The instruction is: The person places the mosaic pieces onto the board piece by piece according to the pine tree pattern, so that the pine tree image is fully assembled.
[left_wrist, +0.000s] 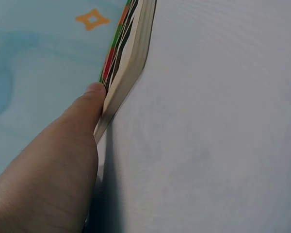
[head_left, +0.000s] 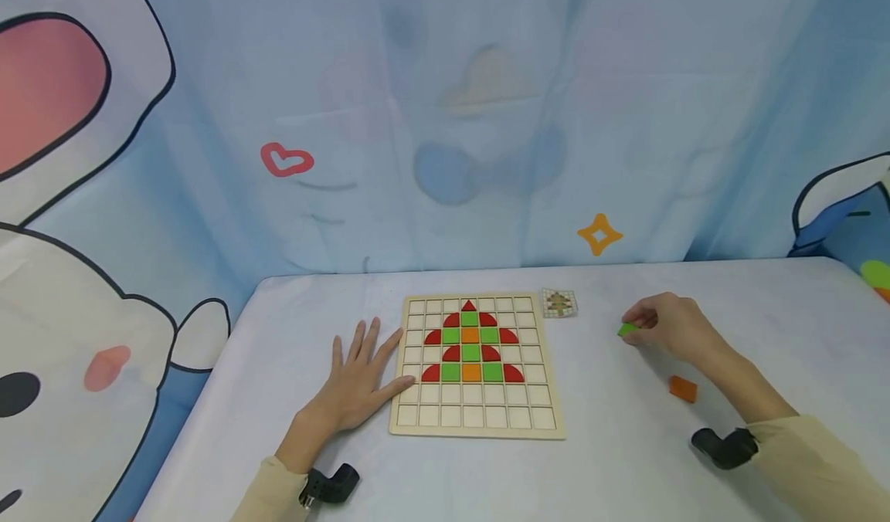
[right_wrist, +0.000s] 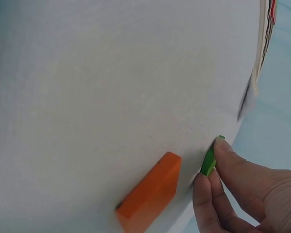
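Note:
A wooden grid board (head_left: 480, 422) lies on the white table, its squares partly filled with red, green and orange pieces in a tree shape. My left hand (head_left: 358, 387) rests flat at the board's left edge, fingers spread, the thumb touching the rim; the left wrist view shows that thumb (left_wrist: 85, 109) against the board's side. To the right of the board, my right hand (head_left: 670, 325) pinches a green block (right_wrist: 210, 159) between thumb and fingers. Nearer the front, an orange block (head_left: 683, 388) lies on the table just below the right hand.
A small pattern card (head_left: 559, 303) showing a tree lies beside the board's top right corner. A printed blue curtain (head_left: 487, 159) hangs behind the table's back edge. Black wrist cameras (head_left: 725, 449) are worn at both sleeves.

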Demonstrator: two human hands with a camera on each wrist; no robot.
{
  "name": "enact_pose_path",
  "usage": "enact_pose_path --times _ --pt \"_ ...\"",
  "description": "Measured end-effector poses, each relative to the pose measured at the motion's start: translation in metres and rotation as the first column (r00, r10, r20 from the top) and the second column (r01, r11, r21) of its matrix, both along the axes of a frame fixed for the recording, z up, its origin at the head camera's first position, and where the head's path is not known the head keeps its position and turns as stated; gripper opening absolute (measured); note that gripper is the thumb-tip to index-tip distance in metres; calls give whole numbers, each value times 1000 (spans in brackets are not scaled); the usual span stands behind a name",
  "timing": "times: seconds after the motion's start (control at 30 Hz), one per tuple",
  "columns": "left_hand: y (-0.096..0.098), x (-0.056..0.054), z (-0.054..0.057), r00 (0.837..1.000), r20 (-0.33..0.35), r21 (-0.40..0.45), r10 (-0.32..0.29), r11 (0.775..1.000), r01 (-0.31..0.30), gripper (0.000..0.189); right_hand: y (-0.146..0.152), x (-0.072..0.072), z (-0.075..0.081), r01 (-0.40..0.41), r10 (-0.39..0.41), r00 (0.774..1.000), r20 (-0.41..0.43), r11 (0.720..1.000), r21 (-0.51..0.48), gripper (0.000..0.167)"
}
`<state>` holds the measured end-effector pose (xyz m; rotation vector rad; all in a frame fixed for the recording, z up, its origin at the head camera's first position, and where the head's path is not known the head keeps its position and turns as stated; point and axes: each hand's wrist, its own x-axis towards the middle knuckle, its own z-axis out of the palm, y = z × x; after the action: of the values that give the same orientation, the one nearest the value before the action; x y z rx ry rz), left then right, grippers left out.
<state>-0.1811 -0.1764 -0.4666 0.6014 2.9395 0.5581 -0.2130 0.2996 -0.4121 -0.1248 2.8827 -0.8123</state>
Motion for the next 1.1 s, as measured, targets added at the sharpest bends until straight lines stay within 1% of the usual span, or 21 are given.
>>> enact_pose_path --times 0.13,0.27,0.43,0.53,0.63,0.73,0.8,0.87,0.93,1.0,1.1 --pt "-1 1 0 1000 -4 15 -2 1000 2 81 0 2 -2 8 -8 1000 -24 1000 -18 26" --pt "-1 2 -1 1000 -26 20 -7 1000 7 82 1 5 -5 33 -36 996 -79 999 -36 28" --pt "0 2 1 999 -48 -32 7 999 -9 81 0 7 -7 41 -49 991 -126 997 -65 28" --pt "0 2 3 999 -41 -62 19 998 -21 80 -3 8 -8 16 -30 987 -161 996 -88 24" --pt "0 2 4 999 -35 -62 23 998 -25 80 -12 12 -7 -22 -1 977 -213 995 -102 19" --pt "-1 1 3 999 -36 -60 24 998 -26 80 -33 15 -3 -74 41 966 -257 990 -120 17" --pt "-2 1 2 999 -40 -55 25 998 -28 79 -53 19 1 -117 76 959 -274 983 -138 17" --pt "-2 1 2 999 -37 -59 28 998 -30 79 -76 22 6 -169 117 954 -276 971 -169 18" --pt "-3 1 1 999 -34 -57 28 998 -30 79 -100 27 9 -230 170 947 -271 951 -207 19" --pt "-3 1 1 999 -30 -59 25 998 -27 79 -122 31 11 -294 231 940 -251 922 -253 19" --pt "-2 0 -1 999 -35 -45 17 999 -18 80 -152 37 13 -380 325 920 -218 873 -305 16"
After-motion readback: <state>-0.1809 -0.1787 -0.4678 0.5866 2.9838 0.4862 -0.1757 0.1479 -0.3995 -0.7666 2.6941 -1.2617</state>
